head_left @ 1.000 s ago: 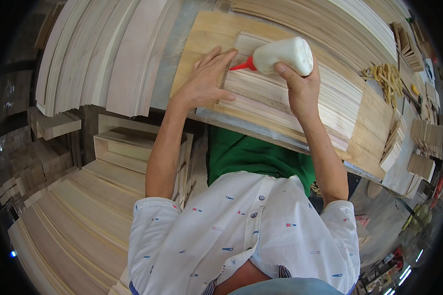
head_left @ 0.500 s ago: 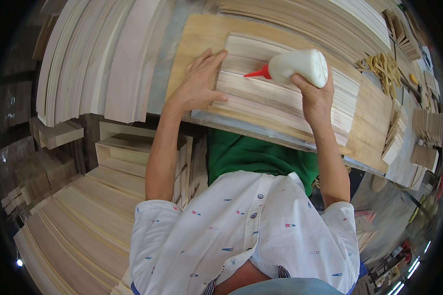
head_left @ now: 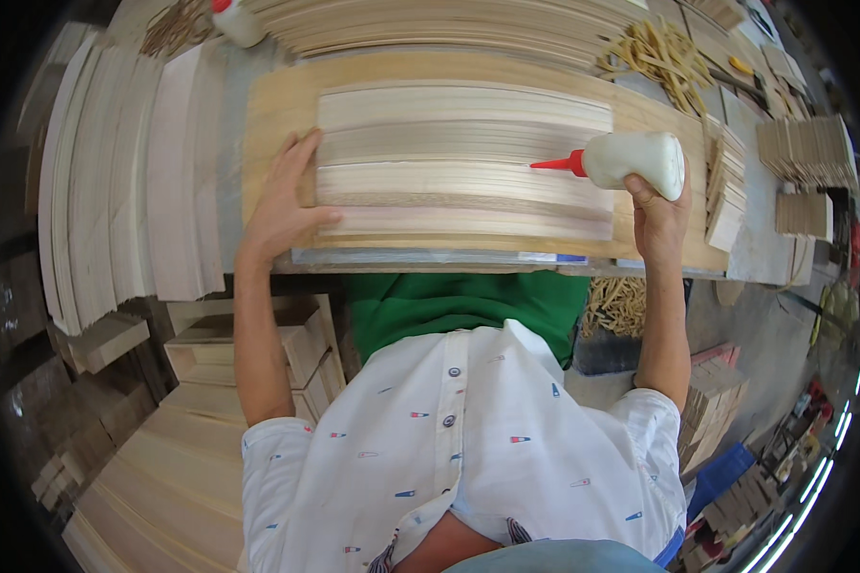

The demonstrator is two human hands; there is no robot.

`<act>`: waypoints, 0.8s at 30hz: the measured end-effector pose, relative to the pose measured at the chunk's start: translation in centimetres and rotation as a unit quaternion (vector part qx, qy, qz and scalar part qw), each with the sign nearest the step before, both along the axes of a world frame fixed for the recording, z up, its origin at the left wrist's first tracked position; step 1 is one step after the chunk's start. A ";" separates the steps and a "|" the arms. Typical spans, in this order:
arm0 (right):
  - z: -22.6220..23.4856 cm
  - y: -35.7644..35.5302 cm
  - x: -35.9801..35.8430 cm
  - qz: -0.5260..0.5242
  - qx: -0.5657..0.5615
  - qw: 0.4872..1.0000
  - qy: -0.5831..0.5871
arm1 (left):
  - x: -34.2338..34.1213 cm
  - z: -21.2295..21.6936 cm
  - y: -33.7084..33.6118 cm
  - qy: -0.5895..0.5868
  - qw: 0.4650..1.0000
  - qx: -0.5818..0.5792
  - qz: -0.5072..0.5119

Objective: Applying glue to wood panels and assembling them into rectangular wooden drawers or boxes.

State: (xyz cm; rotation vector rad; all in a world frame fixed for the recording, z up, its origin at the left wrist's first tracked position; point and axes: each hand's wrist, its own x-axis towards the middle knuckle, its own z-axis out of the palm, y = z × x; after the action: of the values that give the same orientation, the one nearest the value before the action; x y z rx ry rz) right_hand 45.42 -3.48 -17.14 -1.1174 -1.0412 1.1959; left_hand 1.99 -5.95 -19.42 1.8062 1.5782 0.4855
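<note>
Head view: the right hand [head_left: 661, 215], right of centre in the frame, has its fingers wrapped tight around a white plastic squeeze bottle with a red pointed nozzle [head_left: 631, 159]. The bottle lies almost level, its nozzle aimed toward the left over the right end of a row of pale thin wooden slats [head_left: 463, 158] laid side by side in the upper middle of the frame. The left hand [head_left: 285, 199], at centre left, lies flat with its fingers spread apart, palm pressing on the left ends of those slats.

The slats lie on a light brown wooden board [head_left: 277, 105] that covers the workbench. Above it, along the top edge, runs a long stack of thin pale wood strips [head_left: 449, 24]. At the top left stands a second white bottle with a red cap [head_left: 236, 19]. At the upper right lies a tangle of yellowish rubber bands [head_left: 661, 53], and further right sit small stacks of short wooden pieces [head_left: 807, 148]. Fanned piles of pale wooden sheets [head_left: 124, 191] fill the left side of the frame. No label shows on either bottle.
</note>
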 end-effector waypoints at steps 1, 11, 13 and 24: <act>0.1 -0.1 1.1 0.000 0.011 1.000 -0.007 | 0.0 0.0 0.1 0.000 1.000 0.006 0.002; 2.2 -0.1 7.1 -0.057 0.008 0.996 -0.073 | 1.1 0.9 0.0 0.029 1.000 -0.005 0.001; 2.3 0.2 7.6 -0.044 0.010 0.994 -0.101 | 1.3 1.2 0.2 0.034 0.999 -0.008 -0.006; 0.5 -0.9 10.6 -0.108 -0.009 0.988 0.107 | 4.8 2.3 0.4 0.081 0.994 0.045 -0.053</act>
State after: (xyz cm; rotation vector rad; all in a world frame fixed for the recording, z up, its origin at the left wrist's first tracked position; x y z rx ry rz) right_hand 56.00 -4.38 -16.61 -1.0603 -0.7275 1.1233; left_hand 6.81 -5.56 -17.08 2.0299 1.5794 0.3751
